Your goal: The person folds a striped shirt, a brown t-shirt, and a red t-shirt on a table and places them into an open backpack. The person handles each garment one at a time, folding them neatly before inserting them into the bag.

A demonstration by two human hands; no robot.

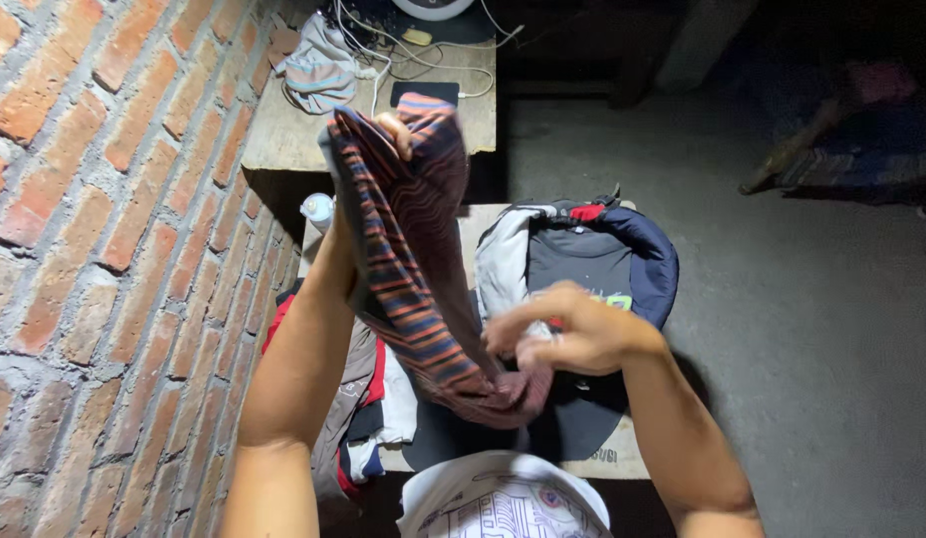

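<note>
Brick made up the wall [94, 229] that filled the whole left side of the view, red blocks with pale mortar running from near to far. Grey concrete floor [811, 329] spread across the right side, dim toward the far corner. Between them stood a low wooden table [602, 460], and farther off a second wooden surface [283, 134] that carried a crumpled pale cloth [318, 70] and a tangle of white cables [403, 50].

On the near table lay a dark blue and grey garment [602, 254], spread flat on its right part, with a heap of red, white and grey clothes [368, 408] hanging over the left edge beside the wall. A white printed cloth [503, 498] showed at the near edge of the view, below the hands.

Above the table the person held a striped cloth [413, 249], dark with orange and blue bands, hanging lengthwise from far to near. The left hand [388, 134] was raised and closed on its upper end, with fingers pinched over the fold. The right hand [567, 329] was lower and nearer, its fingers curled shut on the bunched lower end just above the dark garment.

A small white bottle [318, 209] stood by the wall, just left of the raised forearm.
</note>
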